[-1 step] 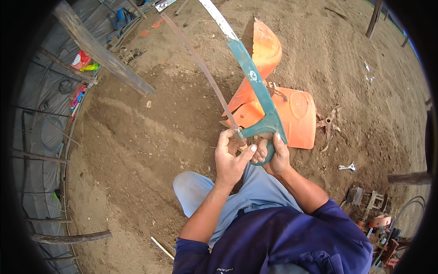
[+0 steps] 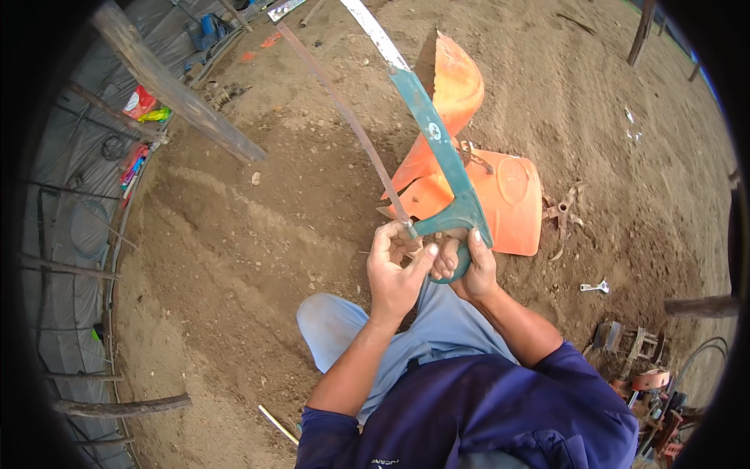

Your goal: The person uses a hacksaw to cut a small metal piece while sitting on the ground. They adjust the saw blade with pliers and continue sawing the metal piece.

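Observation:
A hacksaw (image 2: 447, 160) with a green frame and handle is held up in front of me, its far end pointing away and to the left. Around its green grip is my right hand (image 2: 475, 267), thumb lying along the frame. My left hand (image 2: 393, 270) is closed at the near end of the thin blade (image 2: 344, 105), where the blade meets the frame. Its curled fingers hide whatever small fitting they pinch there. The blade looks slightly bowed, apart from the frame's back. Beyond the saw, a cut-open orange plastic container (image 2: 508, 199) lies on the ground.
A star-shaped metal piece (image 2: 562, 211) and an adjustable wrench (image 2: 594, 287) lie on the dirt at right. Machinery (image 2: 648, 383) stands at the lower right. A wooden post (image 2: 180, 86) slants in at left, beside grey sheeting (image 2: 78, 313). A pale rod (image 2: 277, 424) lies near my left side.

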`<act>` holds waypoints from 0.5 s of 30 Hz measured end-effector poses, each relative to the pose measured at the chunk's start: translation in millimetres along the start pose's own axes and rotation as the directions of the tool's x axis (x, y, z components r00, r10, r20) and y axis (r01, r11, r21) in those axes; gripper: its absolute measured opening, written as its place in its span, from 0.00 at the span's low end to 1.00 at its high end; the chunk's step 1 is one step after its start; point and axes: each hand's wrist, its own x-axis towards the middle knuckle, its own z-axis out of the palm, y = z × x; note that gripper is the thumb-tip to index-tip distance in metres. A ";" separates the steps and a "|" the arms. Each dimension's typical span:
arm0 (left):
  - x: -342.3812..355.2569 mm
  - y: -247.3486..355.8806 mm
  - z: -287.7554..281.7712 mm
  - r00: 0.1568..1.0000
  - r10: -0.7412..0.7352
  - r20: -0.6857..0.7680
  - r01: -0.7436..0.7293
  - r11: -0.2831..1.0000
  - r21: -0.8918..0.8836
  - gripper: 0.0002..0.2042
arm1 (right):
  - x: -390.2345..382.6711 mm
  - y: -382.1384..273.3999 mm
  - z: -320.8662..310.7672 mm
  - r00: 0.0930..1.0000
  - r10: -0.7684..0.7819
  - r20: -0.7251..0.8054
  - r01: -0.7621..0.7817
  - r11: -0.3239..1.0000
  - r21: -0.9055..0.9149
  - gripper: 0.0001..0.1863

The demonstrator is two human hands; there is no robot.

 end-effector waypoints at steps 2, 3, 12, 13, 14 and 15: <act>-1.4 -1.5 -0.7 0.998 -0.047 -0.034 0.049 0.998 0.049 0.18 | -0.9 1.9 -2.2 1.000 -0.009 0.004 0.009 1.000 -0.002 0.33; -0.9 -2.1 -2.7 0.996 -0.079 -0.037 0.079 0.997 0.011 0.19 | -1.0 2.7 -3.4 1.000 -0.016 0.022 0.016 1.000 0.001 0.32; 16.4 2.6 -20.4 0.972 -0.208 0.107 0.234 0.839 -0.491 0.13 | -2.5 0.9 -9.9 0.996 0.082 0.035 -0.084 0.994 0.067 0.36; 20.8 2.8 -22.5 0.977 -0.193 0.095 0.215 0.870 -0.444 0.11 | -3.0 0.3 -10.0 0.995 0.089 0.037 -0.090 0.995 0.045 0.36; 25.5 2.4 -24.1 0.981 -0.174 0.085 0.193 0.898 -0.395 0.09 | -3.7 -0.1 -9.9 0.995 0.093 0.040 -0.094 0.995 0.023 0.36; 29.2 2.1 -26.2 0.981 -0.180 0.076 0.195 0.922 -0.335 0.08 | -4.4 -0.5 -9.8 0.995 0.083 0.057 -0.083 0.997 0.002 0.36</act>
